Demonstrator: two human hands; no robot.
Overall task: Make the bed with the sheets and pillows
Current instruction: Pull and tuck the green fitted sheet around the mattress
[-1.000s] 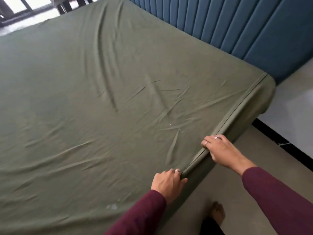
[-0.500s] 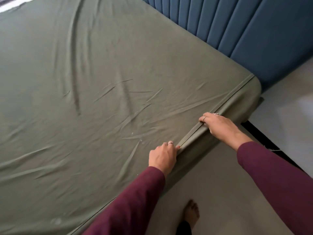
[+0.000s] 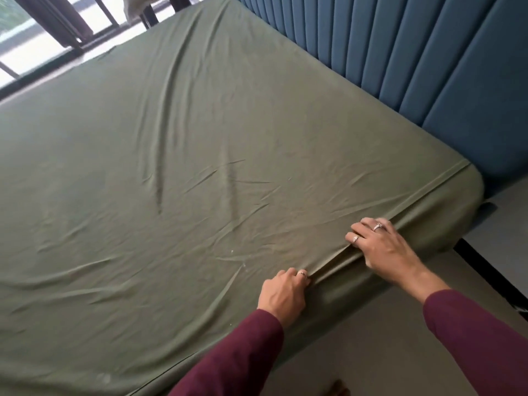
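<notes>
Soft, even daylight is admitted through the window (image 3: 34, 38) at the upper left, where the panes are blown out to white. The sheet (image 3: 200, 167) is lit gently, its creases marked by faint shadows. The headboard (image 3: 428, 67) is shown bowed by wide-angle distortion. Slight softness is seen throughout, and a foot (image 3: 338, 388) at the lower edge is blurred.

Wrinkled green sheet (image 3: 200, 181) over mattress
</notes>
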